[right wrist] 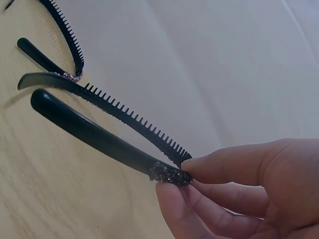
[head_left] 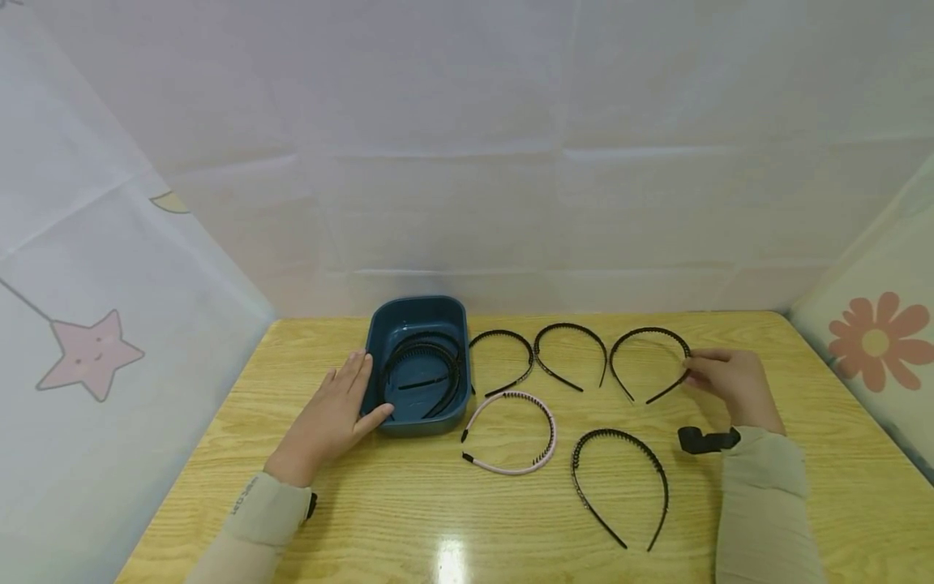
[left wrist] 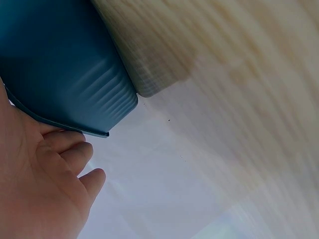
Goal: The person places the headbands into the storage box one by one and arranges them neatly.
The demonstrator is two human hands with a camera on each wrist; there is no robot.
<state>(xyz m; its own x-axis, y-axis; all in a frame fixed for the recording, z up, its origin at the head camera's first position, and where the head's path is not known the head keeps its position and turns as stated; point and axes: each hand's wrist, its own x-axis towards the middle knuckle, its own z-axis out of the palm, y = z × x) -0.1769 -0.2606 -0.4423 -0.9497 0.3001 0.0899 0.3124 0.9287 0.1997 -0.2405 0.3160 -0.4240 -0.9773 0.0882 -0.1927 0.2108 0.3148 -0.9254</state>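
Note:
My right hand (head_left: 732, 380) pinches the right side of a black toothed headband (head_left: 652, 330) at the back right of the table. In the right wrist view the thumb and fingers grip its glittery part (right wrist: 169, 174). My left hand (head_left: 332, 414) rests against the left rim of a blue plastic basin (head_left: 417, 303), fingers fairly straight along its edge. Several black headbands (head_left: 423, 349) lie inside the basin. In the left wrist view the fingertips (left wrist: 77, 152) touch the basin's rim from outside.
Two more black headbands (head_left: 503, 332) (head_left: 571, 326) lie between the basin and the held one. A pink headband (head_left: 511, 471) and another black headband (head_left: 660, 470) lie nearer on the wooden table (head_left: 365, 519). White cloth (head_left: 452, 203) hangs behind and at both sides.

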